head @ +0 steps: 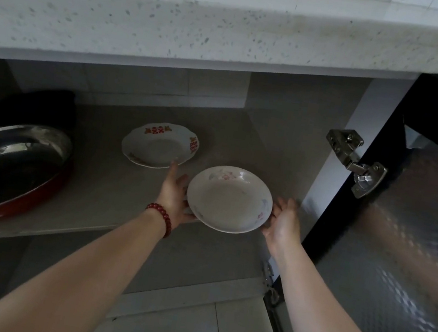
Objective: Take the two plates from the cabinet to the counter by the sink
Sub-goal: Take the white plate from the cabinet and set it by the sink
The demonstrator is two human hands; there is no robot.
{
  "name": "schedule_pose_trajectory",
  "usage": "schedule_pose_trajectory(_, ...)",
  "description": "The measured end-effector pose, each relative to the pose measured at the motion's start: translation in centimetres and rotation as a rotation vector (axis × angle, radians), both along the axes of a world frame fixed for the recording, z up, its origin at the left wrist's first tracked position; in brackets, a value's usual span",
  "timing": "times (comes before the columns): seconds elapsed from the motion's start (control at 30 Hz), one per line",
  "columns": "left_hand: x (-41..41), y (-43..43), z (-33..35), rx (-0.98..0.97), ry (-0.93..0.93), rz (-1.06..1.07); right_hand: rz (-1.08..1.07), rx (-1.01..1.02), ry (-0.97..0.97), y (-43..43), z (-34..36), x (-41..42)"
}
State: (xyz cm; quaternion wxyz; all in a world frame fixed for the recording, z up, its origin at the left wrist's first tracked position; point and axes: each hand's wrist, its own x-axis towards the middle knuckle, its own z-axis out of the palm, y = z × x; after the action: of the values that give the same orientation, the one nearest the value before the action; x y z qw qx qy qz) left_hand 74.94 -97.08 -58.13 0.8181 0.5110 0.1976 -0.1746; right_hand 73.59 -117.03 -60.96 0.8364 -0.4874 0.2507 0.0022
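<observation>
Two plates are on the shelf of the open cabinet under the counter. The far plate is white with a scalloped rim and red-orange marks, and lies flat on the shelf. The near plate, white with faint pink flowers, is at the shelf's front, tilted slightly. My left hand, with a red bead bracelet on the wrist, grips its left rim, thumb tucked under the edge, and the index finger points up at the far plate. My right hand is spread beside the near plate's right rim, slightly blurred.
A large steel basin in a red-rimmed tray fills the shelf's left side. The speckled stone counter overhangs above. The cabinet door stands open at the right, with metal hinges. Tiled floor lies below.
</observation>
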Motion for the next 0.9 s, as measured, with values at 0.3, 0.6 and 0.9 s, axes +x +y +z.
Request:
schedule_pose_trajectory(0.3,-3.4,0.6,3.9,-0.059,0.103,0.039,0.004,-0.033,0.141,0.4,4.4,-3.5)
schedule_pose_trajectory(0.6,-12.5,0.4,14.9,-0.057,0.308,0.187,0.023,-0.065,0.323,1.1,16.5,-11.3)
schedule_pose_trajectory(0.9,-21.3,0.8,27.6,0.010,0.382,0.271,0.173,-0.053,0.417,1.2,27.9,-17.1)
